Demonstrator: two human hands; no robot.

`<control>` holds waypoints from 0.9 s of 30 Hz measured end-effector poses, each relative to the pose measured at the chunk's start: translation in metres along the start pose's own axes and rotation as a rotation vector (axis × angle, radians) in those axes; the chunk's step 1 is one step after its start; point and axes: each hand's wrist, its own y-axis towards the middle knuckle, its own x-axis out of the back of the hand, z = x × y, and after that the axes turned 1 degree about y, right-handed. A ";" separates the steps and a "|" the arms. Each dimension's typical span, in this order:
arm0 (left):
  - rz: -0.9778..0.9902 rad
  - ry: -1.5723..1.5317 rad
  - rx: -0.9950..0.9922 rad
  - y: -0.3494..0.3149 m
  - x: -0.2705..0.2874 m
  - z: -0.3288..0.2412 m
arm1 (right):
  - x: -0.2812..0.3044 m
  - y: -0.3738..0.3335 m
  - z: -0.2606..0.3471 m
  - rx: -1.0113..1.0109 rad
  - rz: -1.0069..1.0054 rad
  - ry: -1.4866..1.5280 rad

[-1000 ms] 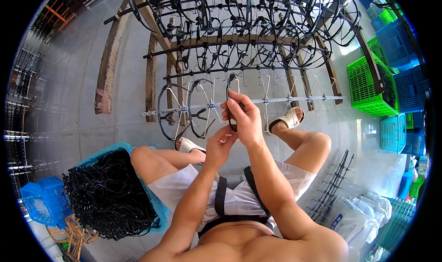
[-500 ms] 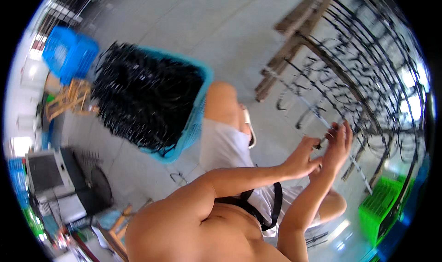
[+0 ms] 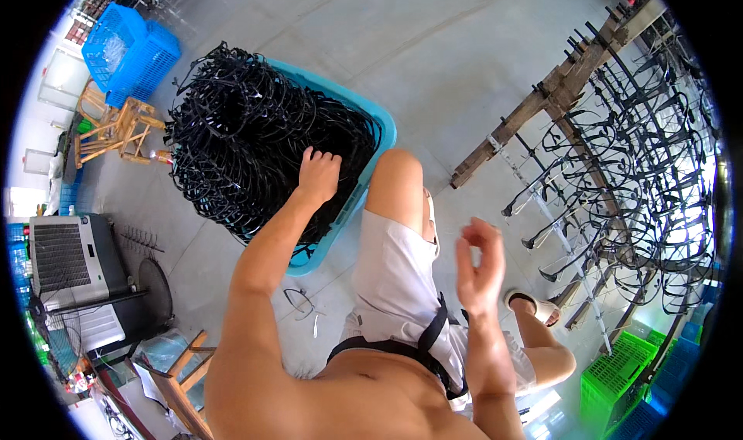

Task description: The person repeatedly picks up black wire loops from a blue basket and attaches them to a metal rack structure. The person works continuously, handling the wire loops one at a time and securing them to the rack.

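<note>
Head view: left hand point(image 3: 319, 177), fingers bent, over black parts point(image 3: 251, 150) heaped in basket point(image 3: 388, 130), grip unclear; right hand point(image 3: 481, 273) loosely cupped, seemingly empty. Tangled parts could snag, spill if yanked.

The plastic bands point(image 3: 232, 169) are black, their basket point(image 3: 386, 130) turquoise; the shorts point(image 3: 395, 258) are off-white, the strap point(image 3: 435, 324) black, the wooden beam point(image 3: 565, 88) brown, the latticed crate point(image 3: 611, 366) bright green.
</note>
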 end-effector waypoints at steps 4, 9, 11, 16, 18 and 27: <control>0.057 -0.350 -0.011 0.013 0.024 0.019 | -0.036 0.027 0.000 -0.127 0.302 0.078; 0.188 -0.860 0.164 0.003 0.076 0.039 | -0.114 0.072 -0.050 -0.267 0.462 0.024; 0.185 -0.944 0.162 -0.004 0.077 0.045 | -0.147 0.094 -0.037 -0.560 0.445 0.196; 0.199 -1.240 0.115 -0.009 0.075 0.036 | -0.203 0.132 -0.055 -0.867 0.350 0.395; 0.201 -1.306 0.180 -0.015 0.071 0.032 | -0.214 0.133 -0.060 -0.824 0.416 0.612; 0.076 -0.976 0.221 -0.009 0.069 -0.003 | -0.221 0.103 -0.062 -0.625 0.570 0.414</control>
